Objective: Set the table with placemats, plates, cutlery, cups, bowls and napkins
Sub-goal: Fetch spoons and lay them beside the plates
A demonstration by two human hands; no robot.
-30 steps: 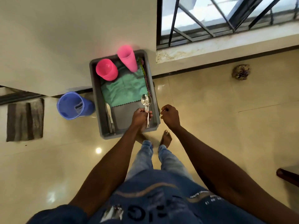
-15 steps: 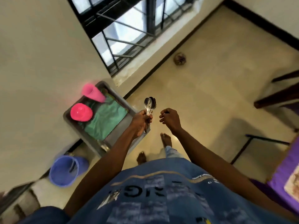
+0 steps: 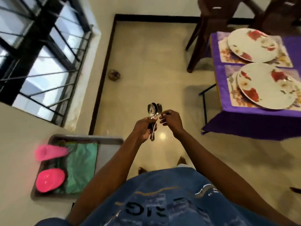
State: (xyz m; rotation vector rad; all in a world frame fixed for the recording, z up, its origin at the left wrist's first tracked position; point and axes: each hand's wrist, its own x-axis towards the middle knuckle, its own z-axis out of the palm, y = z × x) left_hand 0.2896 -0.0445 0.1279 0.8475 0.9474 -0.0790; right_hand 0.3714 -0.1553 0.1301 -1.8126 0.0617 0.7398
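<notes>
- The spoons (image 3: 153,110) are bunched in the left hand (image 3: 145,128), whose fingers wrap the handles; the bowls fan out above the fist and the handle tips poke out below it, over bare floor between the tray and the table
- The spoons are polished metal: stiff, light and likely slick against one another, so a loose grip could let one slide out; the narrow necks just under the bowls look the surest place to pinch one free
- The right hand (image 3: 171,122) hovers just beside the bowls, fingers curled inward with the thumb and forefinger close together near one spoon; whether they touch it cannot be told
- The plates (image 3: 254,46) are broad, glossy, flower-printed rounds, probably breakable, each lying on a thin printed placemat (image 3: 234,93) on the purple-clothed table (image 3: 244,124)
- The grey tray (image 3: 107,141) on the floor holds a soft green cloth (image 3: 81,163), a pink tumbler (image 3: 48,152) on its side and a pink cup (image 3: 50,180), seemingly smooth plastic
</notes>
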